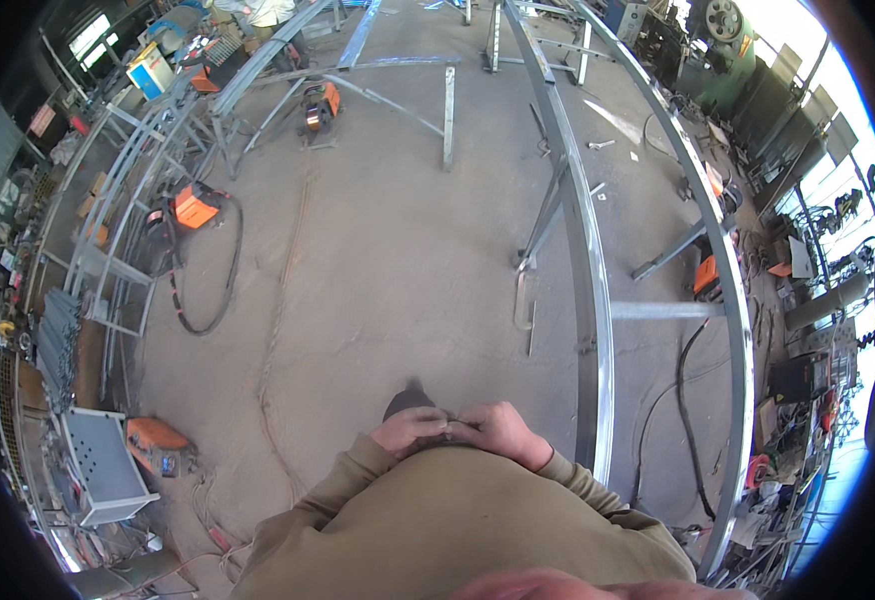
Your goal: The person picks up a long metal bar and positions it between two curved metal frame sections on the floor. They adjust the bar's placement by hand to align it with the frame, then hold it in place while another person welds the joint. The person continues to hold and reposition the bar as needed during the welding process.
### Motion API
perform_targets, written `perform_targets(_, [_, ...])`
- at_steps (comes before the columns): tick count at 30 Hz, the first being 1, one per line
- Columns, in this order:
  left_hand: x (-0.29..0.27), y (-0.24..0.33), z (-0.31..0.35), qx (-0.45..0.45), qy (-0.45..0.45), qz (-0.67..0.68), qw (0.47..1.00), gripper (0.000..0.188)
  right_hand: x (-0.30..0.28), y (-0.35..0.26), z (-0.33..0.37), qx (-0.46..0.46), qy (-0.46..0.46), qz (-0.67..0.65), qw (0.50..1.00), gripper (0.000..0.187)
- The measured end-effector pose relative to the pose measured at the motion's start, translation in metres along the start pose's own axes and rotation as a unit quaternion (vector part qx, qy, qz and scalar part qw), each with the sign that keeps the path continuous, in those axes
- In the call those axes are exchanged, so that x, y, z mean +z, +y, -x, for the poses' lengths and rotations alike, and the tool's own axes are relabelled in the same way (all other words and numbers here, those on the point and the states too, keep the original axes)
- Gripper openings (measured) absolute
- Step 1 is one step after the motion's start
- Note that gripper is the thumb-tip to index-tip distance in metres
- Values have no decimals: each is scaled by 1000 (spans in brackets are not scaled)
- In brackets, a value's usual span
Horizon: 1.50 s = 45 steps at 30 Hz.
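My left hand (410, 431) and my right hand (501, 432) meet in front of my waist, at the front edge of my olive top (468, 515). The fingers of both are bent and closed, with their tips together. Whatever they pinch, if anything, is too small to make out. Just beyond the left hand shows a dark shape (410, 401), blurred at its tip, which seems to be my leg or shoe. To the right of my hands runs a long grey metal beam (583, 235), apart from them.
A crossbar (668, 311) joins the beam to a second rail (723, 260). Left stand curved metal frames (108, 225), an orange machine (196, 205) with a black cable and a grey perforated cabinet (108, 465). Another person (270, 12) is at the far left. Cables cross the floor (388, 250).
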State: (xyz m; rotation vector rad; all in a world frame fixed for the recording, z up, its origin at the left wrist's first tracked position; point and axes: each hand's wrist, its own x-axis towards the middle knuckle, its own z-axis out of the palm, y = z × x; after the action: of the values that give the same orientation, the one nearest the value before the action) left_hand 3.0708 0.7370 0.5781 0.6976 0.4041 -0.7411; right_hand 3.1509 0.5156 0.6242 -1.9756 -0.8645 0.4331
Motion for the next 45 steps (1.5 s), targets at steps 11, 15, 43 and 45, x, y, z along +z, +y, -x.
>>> perform_targets(11, [-52, 338, -223, -15, -54, -140, 989, 23, -142, 89, -312, 110, 95, 68, 987, 27])
perform_targets(15, [-55, 439, -277, -2, -113, -131, 985, 32, -199, 115, -412, 99, 82, 26, 991, 28])
perform_targets(43, [-160, 1040, -820, 145, 194, -25, 970, 10, -581, 588, -1055, 387, 113, -101, 910, 34])
perform_targets(45, [-179, 1071, -849, 139, 191, 18, 972, 11, -599, 622, -1080, 365, 109, -97, 919, 38])
